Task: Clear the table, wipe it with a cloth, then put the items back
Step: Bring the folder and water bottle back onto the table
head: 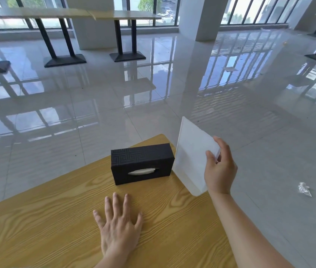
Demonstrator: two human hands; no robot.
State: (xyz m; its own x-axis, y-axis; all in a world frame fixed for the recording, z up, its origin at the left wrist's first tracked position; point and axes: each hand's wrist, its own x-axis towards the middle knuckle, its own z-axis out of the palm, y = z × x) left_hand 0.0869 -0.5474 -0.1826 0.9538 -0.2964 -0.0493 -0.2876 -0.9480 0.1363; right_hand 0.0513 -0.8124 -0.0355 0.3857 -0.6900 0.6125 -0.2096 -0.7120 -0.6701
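White sign holder [190, 159] at the bench's [37, 229] right edge
Right hand [221, 171] pinches its top edge, tilted beside the black tissue box [141, 163], likely for carrying; left hand [118, 225] rests flat, fingers spread, bracing.

A black tissue box [141, 163] and the left hand [118, 227] rest on the wooden table [37, 229].

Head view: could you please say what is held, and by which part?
Right hand pinches the white sign holder by its upper right edge; left hand holds nothing.
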